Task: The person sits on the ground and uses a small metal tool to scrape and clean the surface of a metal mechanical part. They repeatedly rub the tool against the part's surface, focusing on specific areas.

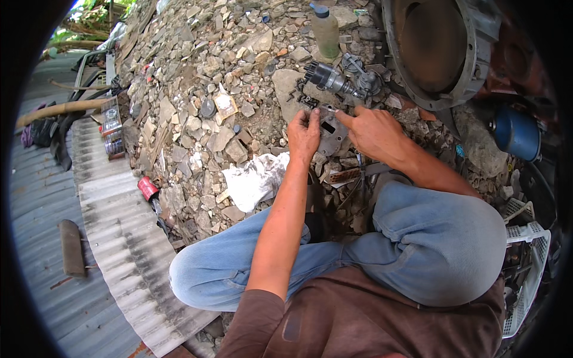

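My left hand (305,137) is closed on the left edge of a flat grey metal plate (332,143) with a dark rectangular slot and several holes. Its thumb and fingertips lie near the plate's top. From the other side my right hand (377,136) reaches the upper right of the plate, index finger stretched toward a small bright spot at the top edge; its other fingers are curled, and whatever they may pinch is too small to make out. Just beyond lie a small dark metal part (308,101) and a silver machine part with a black ribbed end (334,79).
A white cloth (255,180) lies on the rubble near my left knee. Farther off stand a bottle with a blue cap (325,36) and a large round metal housing (391,36). A blue canister (517,133) and white plastic basket (544,250) are right; a red can (147,188) is left.
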A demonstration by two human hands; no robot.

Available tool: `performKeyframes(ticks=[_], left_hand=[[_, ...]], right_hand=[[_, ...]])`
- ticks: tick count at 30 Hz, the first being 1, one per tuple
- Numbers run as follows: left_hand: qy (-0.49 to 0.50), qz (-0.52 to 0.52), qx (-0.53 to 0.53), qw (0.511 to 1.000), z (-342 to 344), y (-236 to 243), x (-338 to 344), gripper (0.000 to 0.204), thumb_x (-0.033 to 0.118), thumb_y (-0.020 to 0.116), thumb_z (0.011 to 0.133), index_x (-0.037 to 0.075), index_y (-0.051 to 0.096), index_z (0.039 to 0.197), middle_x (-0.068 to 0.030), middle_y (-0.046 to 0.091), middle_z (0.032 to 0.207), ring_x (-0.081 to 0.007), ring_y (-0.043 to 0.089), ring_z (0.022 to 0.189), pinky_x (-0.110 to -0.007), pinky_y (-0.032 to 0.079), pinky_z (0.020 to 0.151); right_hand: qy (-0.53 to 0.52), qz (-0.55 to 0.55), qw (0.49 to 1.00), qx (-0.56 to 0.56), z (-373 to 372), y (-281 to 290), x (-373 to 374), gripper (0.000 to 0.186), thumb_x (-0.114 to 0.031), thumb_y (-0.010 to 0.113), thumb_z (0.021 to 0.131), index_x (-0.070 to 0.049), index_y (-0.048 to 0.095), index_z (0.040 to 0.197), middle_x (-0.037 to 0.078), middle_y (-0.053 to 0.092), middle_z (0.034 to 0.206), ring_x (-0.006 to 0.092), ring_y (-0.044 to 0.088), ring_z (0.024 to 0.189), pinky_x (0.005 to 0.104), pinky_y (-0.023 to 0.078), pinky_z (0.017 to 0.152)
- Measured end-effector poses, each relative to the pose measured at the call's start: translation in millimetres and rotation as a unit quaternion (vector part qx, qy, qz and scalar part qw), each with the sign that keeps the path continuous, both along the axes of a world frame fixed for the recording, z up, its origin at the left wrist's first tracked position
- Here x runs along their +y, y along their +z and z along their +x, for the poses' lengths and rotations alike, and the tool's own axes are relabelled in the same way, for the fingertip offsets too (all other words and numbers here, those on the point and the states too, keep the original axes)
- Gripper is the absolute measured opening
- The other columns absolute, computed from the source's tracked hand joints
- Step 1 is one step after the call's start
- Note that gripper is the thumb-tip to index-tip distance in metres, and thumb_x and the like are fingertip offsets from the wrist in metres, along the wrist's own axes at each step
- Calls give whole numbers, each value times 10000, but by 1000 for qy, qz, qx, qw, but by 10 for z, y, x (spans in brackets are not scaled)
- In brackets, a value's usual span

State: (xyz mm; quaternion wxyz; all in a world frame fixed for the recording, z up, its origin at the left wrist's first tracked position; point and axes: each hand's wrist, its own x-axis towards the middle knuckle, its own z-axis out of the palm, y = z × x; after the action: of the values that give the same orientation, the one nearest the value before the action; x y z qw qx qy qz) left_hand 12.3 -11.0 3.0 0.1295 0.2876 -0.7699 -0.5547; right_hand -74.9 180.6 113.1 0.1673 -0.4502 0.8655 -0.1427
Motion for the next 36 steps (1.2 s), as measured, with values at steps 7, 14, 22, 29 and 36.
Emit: performKeyframes(ticks=[7, 14, 22, 29, 36], left_hand=[[-4, -4, 1, 1000, -1, 2, -2, 391, 293, 716, 1047, -31, 618, 850, -93, 631, 703, -148, 525, 665, -352, 468, 631], [-6, -4, 6, 1000, -3, -100, -3, 370, 283, 719, 1048, -39, 650, 878, -85, 664, 742, -132, 547, 696, -341, 478, 644], [-3, 6, 6, 1000, -15, -43, -53, 387, 294, 721, 1044, -59, 669, 894, -113, 691, 746, -130, 574, 708, -339, 496, 660], [8, -10, 21, 1000, -3, -47, 29, 406, 308, 732, 1032, -44, 631, 856, -116, 642, 707, -159, 548, 673, -364, 483, 641], [6, 3, 12, 1000, -21, -39, -12, 436, 347, 729, 1028, -43, 632, 857, -140, 651, 703, -178, 557, 654, -378, 491, 645]], right_hand=[[0, -18, 1000, 21, -25, -70, -27, 497, -133, 677, 932, -121, 655, 1429, 230, 677, 968, 448, 730, 839, 536, 595, 752], [-13, -15, 1000, 11, -25, -86, -49, 475, -138, 662, 943, -126, 667, 1417, 226, 682, 989, 450, 730, 861, 545, 592, 777], [-5, -20, 1000, 8, -39, -70, -43, 459, -139, 663, 941, -144, 680, 1400, 211, 688, 964, 447, 726, 886, 540, 589, 784], [-17, -16, 1000, 16, -15, -129, -42, 467, -138, 658, 950, -139, 670, 1416, 221, 688, 975, 447, 726, 871, 546, 588, 774], [-8, -1, 1000, 19, -18, -90, -68, 493, -136, 656, 950, -132, 647, 1442, 225, 689, 989, 451, 725, 867, 548, 590, 777]])
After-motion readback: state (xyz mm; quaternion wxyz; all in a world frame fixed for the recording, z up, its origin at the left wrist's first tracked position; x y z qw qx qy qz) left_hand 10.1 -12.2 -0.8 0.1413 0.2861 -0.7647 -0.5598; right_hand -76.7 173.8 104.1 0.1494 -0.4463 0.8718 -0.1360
